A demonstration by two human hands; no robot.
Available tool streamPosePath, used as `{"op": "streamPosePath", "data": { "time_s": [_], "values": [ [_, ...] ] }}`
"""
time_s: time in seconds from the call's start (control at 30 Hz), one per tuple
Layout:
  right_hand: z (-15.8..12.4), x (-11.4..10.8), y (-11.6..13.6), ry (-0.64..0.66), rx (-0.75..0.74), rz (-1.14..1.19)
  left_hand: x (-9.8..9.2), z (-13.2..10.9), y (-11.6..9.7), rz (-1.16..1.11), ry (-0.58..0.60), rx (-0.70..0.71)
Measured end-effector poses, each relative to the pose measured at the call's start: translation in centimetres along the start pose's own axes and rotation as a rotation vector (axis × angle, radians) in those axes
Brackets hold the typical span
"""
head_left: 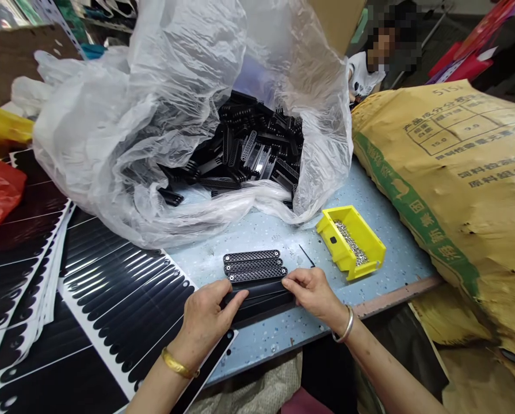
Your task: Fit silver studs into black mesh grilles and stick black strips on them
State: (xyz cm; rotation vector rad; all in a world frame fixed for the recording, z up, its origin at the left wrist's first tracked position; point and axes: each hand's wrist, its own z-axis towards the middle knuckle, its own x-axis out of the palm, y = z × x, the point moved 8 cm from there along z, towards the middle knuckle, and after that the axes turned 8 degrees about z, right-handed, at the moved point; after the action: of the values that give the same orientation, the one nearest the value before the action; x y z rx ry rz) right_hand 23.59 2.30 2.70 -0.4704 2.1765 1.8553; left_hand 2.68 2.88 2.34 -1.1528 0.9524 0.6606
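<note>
My left hand (208,316) and my right hand (315,296) pinch the two ends of a smooth black strip (261,290) near the table's front edge. Under and in front of it lie more dark pieces (261,310), partly hidden by my fingers. Just beyond the strip, several black bars with a diamond mesh pattern (252,265) lie side by side, with small shiny fasteners at their ends. Right of the bars is a thin dark pointed tool (306,255), close to my right fingertips. A yellow bin (372,247) holds small silvery metal parts (350,242).
A large clear plastic bag (171,69) lies open at the back, with many black bars (257,149) inside. Sheets of black strips (123,299) cover the left side. A printed yellow sack (460,167) bulges at the right. Another person (367,69) is behind it.
</note>
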Motion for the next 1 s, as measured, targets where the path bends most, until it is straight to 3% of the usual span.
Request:
{"op": "streamPosePath", "data": {
  "time_s": [0.17,0.27,0.33,0.37,0.4,0.47,0.53,0.67,0.9,1.0],
  "values": [
    [-0.4,-0.1,0.8,-0.07,-0.104,-0.055,-1.2,-0.5,-0.3,-0.017,0.0,0.056],
    [-0.5,-0.1,0.6,-0.055,-0.071,0.003,-4.7,-1.8,-2.0,0.062,-0.246,0.142],
    [-0.5,-0.2,0.5,-0.076,-0.078,-0.003,-6.6,-3.2,-4.8,0.094,-0.413,0.268],
    [-0.6,-0.3,0.5,-0.09,-0.09,-0.016,-6.7,-3.7,-6.6,0.079,-0.423,0.36],
    [-0.7,-0.3,0.5,-0.103,-0.109,-0.029,-6.3,-4.1,-8.6,0.055,-0.389,0.463],
    [-0.9,-0.3,0.8,-0.125,-0.173,-0.056,-4.1,-4.4,-11.8,0.088,-0.205,0.613],
    [-1.1,-0.2,1.4,-0.144,-0.265,-0.094,-1.8,-3.9,-12.7,0.156,-0.068,0.588],
    [-1.5,-0.2,1.9,-0.183,-0.384,-0.142,-0.3,-3.4,-10.8,0.17,0.024,0.53],
    [-1.5,-0.1,1.7,-0.172,-0.379,-0.194,-2.7,-4.4,-5.5,0.142,-0.024,0.411],
    [-1.6,0.0,2.0,-0.179,-0.374,-0.242,-3.9,-4.9,-3.5,0.156,-0.127,0.329]
  ]
}}
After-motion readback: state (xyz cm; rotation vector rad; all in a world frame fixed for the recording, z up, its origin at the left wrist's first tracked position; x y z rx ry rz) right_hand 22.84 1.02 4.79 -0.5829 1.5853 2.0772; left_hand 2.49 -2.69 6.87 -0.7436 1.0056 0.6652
